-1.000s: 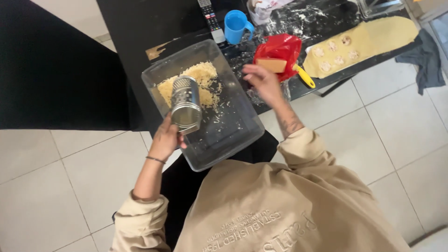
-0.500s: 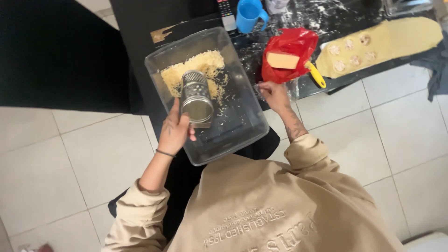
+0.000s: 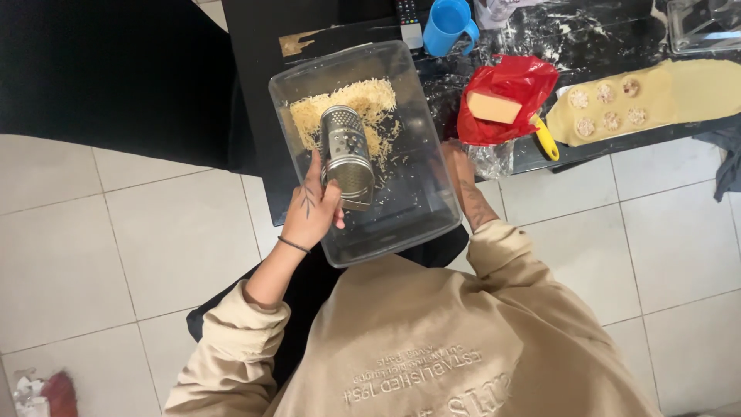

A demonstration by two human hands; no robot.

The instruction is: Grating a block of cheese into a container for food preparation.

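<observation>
My left hand [image 3: 312, 210] grips a round metal grater [image 3: 347, 154] and holds it tilted over a clear plastic container [image 3: 370, 249]. A pile of grated cheese [image 3: 347, 108] lies at the far end of the container. My right hand [image 3: 463, 176] is pressed against the container's right wall and holds it, its fingers partly blurred behind the plastic. A block of pale cheese [image 3: 494, 108] rests on a red plastic bag [image 3: 517, 81] to the right of the container, apart from both hands.
The black table [image 3: 255, 46] is dusted with flour. On it are a blue cup [image 3: 448, 23], a rolled dough sheet [image 3: 695, 89] with several mounds of filling, a yellow-handled tool [image 3: 546, 139] and crumpled clear wrap [image 3: 490, 160]. White floor tiles [image 3: 154, 255] lie below.
My right hand set the cheese block on the red bag and came back to the container's right side. The left hand kept hold of the grater and tipped it.
</observation>
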